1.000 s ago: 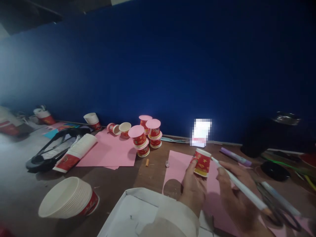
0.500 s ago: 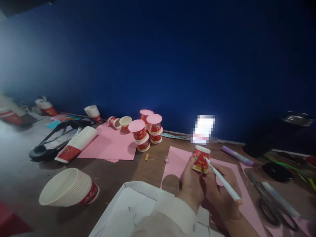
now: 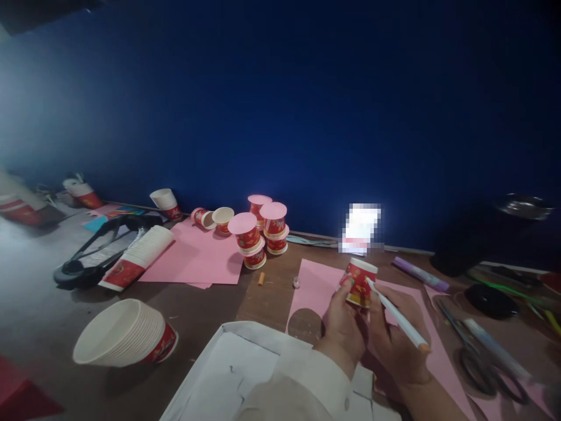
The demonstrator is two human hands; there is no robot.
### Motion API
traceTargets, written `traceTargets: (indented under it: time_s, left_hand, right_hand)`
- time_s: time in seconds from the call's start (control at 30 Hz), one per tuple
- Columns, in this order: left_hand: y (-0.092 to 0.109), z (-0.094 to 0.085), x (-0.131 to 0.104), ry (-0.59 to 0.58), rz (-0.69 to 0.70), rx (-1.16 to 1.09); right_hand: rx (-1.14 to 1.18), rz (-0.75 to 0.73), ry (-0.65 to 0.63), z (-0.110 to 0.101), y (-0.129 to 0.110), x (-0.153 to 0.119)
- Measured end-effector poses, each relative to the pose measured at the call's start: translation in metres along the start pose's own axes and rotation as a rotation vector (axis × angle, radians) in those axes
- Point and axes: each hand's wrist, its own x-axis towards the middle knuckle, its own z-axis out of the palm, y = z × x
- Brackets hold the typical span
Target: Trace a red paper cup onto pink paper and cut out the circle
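My left hand (image 3: pixel 344 327) is closed round a red paper cup (image 3: pixel 362 282) with a white rim and gold and green print, its rim facing up. My right hand (image 3: pixel 398 336) grips a white marker pen (image 3: pixel 401 318) with an orange end. The pen's tip lies against or very close to the side of the cup; I cannot tell which. Under both hands spreads a pink paper sheet (image 3: pixel 318 280) with a round hole cut in it. A small orange cap (image 3: pixel 261 279) lies left of the sheet.
Stacked cups with pink paper discs (image 3: pixel 243 225) stand behind, left of the hands. Nested paper cups (image 3: pixel 120 333) lie at front left, near a black tape dispenser-like frame (image 3: pixel 79 275). Scissors (image 3: pixel 475 362) and a purple tube (image 3: pixel 421 275) are at right. A lit, blurred screen (image 3: pixel 362 225) leans against the blue partition.
The cup has shifted slightly right and tilted a little in my left hand. My right hand and the pen have barely moved, and both grips are kept.
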Motion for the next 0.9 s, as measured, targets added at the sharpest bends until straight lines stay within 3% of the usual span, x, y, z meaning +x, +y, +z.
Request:
traceTargets:
  time_s: [0.9]
  left_hand:
    - [-0.0050,-0.0090,0.0076,-0.001,0.004,-0.045]
  right_hand:
    - [0.001,-0.070,0.029,0.0021,0.0026,0.0036]
